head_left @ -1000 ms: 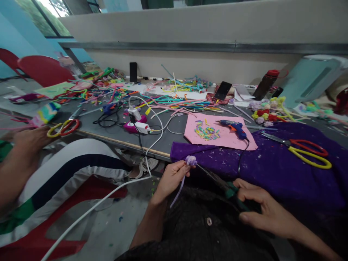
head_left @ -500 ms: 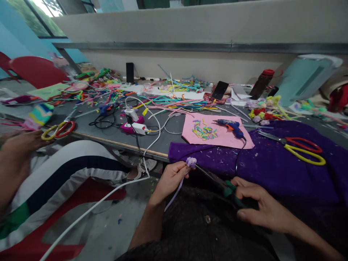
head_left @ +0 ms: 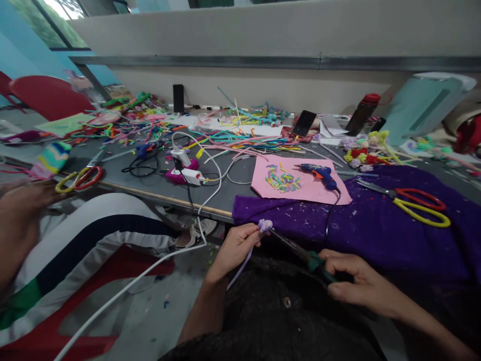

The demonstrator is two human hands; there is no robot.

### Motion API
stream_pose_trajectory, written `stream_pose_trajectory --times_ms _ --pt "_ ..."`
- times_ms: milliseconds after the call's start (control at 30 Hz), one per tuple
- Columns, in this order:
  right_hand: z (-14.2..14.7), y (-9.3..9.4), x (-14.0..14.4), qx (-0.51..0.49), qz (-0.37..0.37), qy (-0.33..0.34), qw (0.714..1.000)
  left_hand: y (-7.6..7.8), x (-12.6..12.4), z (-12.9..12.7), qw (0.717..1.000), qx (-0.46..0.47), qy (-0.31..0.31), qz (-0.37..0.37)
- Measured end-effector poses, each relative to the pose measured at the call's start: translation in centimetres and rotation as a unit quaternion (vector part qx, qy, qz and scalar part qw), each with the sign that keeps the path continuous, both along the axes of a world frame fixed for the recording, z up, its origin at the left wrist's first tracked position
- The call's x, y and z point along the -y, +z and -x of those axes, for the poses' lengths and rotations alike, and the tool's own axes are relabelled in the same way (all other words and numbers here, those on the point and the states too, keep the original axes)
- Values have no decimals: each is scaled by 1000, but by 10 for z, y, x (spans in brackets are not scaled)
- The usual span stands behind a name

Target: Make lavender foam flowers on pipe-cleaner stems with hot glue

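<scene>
Left hand (head_left: 236, 244): pinched shut on the lilac pipe-cleaner flower (head_left: 265, 225), just below the near edge of the purple cloth (head_left: 376, 230)
Right hand (head_left: 355, 283): closed around the green-handled pliers (head_left: 300, 250), tip touching the flower, also just below the cloth's near edge
Flower stem: hanging down from the left fingers
Glue gun (head_left: 319, 174): on the pink sheet (head_left: 296, 183), overlapping the cloth's far left corner
Scissors (head_left: 417, 203): lying on the cloth, toward its right
Another person's hand (head_left: 22, 200): well left of the cloth

Head view, down over worktable (head_left: 158, 188)
</scene>
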State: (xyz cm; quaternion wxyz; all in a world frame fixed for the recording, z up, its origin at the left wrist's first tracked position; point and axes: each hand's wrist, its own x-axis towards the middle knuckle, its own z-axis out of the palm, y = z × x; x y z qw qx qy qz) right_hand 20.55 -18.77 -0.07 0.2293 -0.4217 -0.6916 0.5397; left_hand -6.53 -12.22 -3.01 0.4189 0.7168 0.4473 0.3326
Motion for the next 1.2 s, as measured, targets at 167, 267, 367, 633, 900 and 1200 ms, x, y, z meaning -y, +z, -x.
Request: stream_pose_trajectory --times_ms 167,267,367,633,900,1200 --pt "-2 1 -2 -65 118 -15 991 1 -1 1 999 -13 -21 -36" --pt "-4 1 -3 -90 178 -25 980 2 0 1 999 -18 -21 -43" --pt "-4 0 -3 -97 217 -27 971 2 0 0 999 -19 -19 -39" --pt "-2 4 -5 -60 72 6 996 -5 -3 0 991 72 67 88" --pt "-10 2 1 -31 25 30 999 -14 -4 5 943 251 44 215" --pt "-4 0 0 13 -57 29 998 -7 0 5 958 192 -3 213"
